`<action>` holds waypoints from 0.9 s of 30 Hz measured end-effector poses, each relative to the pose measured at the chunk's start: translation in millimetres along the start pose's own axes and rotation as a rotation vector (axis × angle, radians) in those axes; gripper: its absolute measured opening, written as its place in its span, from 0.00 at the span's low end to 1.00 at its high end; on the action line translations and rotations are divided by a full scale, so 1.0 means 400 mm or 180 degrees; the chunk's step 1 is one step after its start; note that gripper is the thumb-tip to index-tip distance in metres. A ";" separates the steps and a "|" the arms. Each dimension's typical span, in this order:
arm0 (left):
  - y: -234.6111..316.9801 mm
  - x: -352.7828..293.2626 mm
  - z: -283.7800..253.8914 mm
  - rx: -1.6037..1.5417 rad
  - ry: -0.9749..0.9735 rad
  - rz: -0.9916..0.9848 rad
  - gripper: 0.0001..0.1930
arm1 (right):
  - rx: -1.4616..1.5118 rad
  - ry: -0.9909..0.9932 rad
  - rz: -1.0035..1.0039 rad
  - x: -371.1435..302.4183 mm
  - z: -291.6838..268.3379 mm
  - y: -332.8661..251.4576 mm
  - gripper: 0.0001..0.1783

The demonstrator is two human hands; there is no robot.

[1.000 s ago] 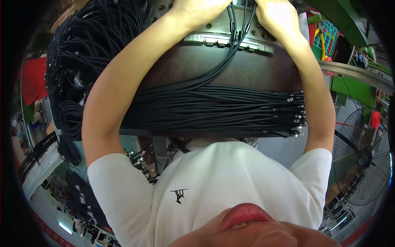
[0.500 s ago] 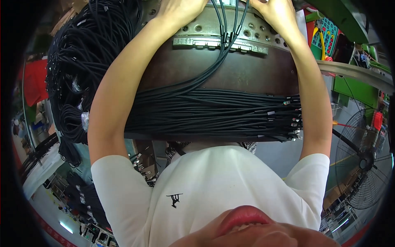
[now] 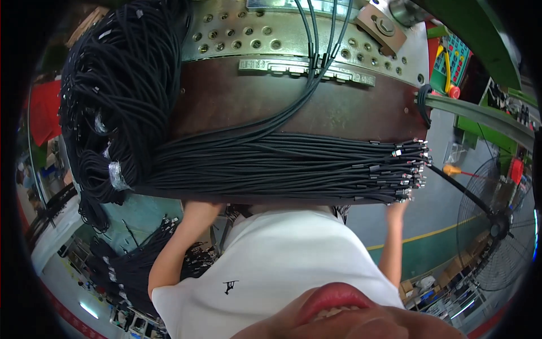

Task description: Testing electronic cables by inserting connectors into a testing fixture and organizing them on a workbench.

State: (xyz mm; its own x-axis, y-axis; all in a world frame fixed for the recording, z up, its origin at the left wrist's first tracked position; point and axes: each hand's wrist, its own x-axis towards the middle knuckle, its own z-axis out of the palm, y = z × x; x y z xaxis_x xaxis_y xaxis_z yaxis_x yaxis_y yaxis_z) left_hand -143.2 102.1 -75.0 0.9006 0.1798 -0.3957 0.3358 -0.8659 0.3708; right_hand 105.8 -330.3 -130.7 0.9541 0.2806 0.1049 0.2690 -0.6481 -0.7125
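Both arms have dropped from the top plate to under the table.

Hands hidden, so the grip cannot be told; four black cables (image 3: 316, 34) sit plugged in at 12 o'clock, the big cable row (image 3: 282, 166) waits mid-picture.

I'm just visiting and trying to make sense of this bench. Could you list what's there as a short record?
Surface: brown worktop
Behind it: perforated metal plate
Across the front: bundle of black cables, metal-tipped ends at the right
Left side: heaped black cable coils
Hands: both hidden under the worktop's front edge; only forearms show
Background: floor fan
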 end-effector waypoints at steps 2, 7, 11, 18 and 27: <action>-0.074 0.006 0.071 -0.0073 -0.0062 -0.0145 0.18 | -0.0530 -0.0965 0.0333 -0.110 0.064 0.078 0.28; -0.084 0.011 0.126 0.0359 0.0611 -0.0032 0.20 | -0.0008 -0.0882 0.0607 -0.103 0.097 0.128 0.24; -0.121 0.042 0.146 0.0220 0.0887 0.0058 0.20 | -0.0605 -0.0727 0.0125 -0.100 0.101 0.103 0.22; -0.073 0.059 0.089 0.0100 0.0534 -0.0306 0.17 | -0.0487 -0.0322 -0.0115 -0.082 0.107 0.069 0.15; -0.037 0.064 0.045 0.0193 0.0003 -0.0184 0.17 | -0.0411 -0.0426 -0.0061 -0.071 0.090 0.089 0.16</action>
State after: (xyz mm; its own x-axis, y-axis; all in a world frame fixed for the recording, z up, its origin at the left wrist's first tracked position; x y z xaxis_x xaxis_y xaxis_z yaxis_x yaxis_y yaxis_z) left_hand -130.1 111.3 -105.8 0.8805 0.2308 -0.4141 0.3699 -0.8807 0.2957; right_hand 83.6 -335.7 -184.1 0.9248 0.3799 0.0184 0.3100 -0.7248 -0.6153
